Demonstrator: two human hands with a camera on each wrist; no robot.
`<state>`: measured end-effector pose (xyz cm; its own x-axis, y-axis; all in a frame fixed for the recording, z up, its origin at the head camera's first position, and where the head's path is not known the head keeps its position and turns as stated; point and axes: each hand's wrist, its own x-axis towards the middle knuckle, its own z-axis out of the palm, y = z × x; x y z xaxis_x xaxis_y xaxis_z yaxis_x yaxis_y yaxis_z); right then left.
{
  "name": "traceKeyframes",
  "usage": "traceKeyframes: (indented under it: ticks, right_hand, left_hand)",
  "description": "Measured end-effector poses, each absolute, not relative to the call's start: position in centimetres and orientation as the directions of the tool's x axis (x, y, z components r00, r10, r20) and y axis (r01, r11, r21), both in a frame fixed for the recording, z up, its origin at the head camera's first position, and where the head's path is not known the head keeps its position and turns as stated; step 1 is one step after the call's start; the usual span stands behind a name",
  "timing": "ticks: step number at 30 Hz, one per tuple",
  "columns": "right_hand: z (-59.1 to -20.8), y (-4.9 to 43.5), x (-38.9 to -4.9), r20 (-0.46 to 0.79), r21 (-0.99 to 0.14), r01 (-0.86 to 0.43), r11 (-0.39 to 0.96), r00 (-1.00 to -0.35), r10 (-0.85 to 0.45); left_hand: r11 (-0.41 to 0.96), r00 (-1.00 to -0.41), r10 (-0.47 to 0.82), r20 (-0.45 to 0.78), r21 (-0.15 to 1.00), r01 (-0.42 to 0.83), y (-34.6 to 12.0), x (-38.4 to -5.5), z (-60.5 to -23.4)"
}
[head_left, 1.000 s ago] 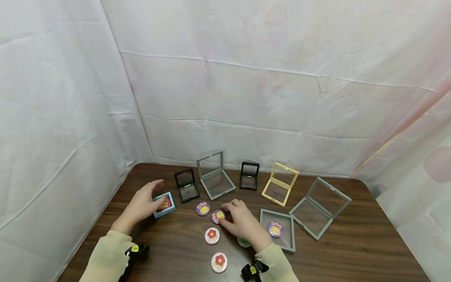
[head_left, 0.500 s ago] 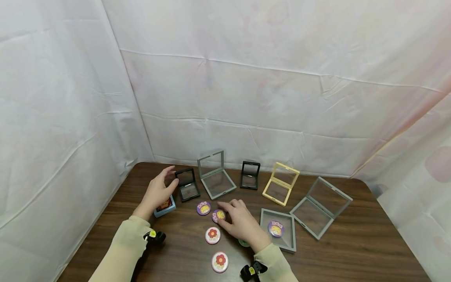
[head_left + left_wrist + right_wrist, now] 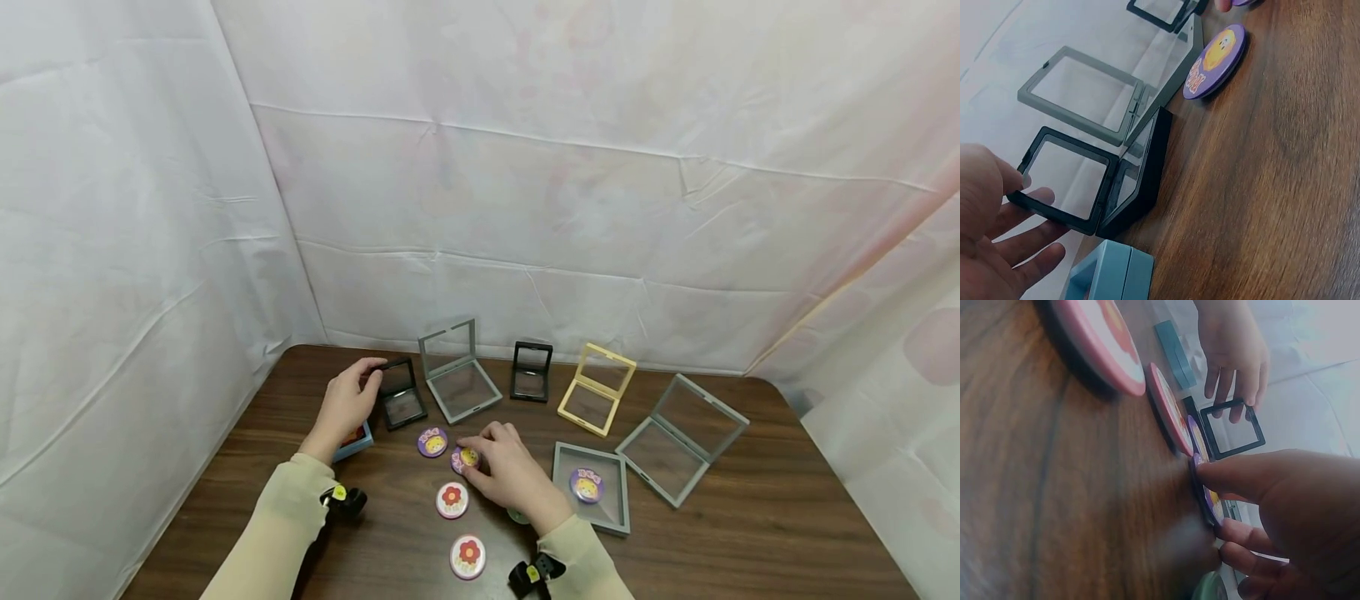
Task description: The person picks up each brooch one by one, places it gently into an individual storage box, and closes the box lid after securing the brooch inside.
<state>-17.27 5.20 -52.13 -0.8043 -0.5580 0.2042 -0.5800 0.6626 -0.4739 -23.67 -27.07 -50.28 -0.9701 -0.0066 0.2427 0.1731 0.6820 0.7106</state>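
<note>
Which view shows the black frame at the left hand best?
Left wrist: the black frame appears large, both halves visible, the left hand pinching its raised half. Head shows it small; right wrist shows the raised half, lower half mostly hidden.

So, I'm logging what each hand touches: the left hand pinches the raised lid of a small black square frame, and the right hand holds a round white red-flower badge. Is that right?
Not quite: the right hand holds a round purple badge with a yellow cartoon face, as the head view shows. The left hand does pinch the raised lid of the small black square frame.
</note>
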Motion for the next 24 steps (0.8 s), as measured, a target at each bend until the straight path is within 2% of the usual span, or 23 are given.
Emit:
traceKeyframes:
  ticks: [24]
  right_hand:
    - [-51.9,5.3,-17.3,0.208,-0.494,-0.562,0.664,-0.818,-0.537]
  left_hand:
    - [0.669,-0.964,-0.037,0.264,0.723,0.172,-26.9,-21.1,-50.7]
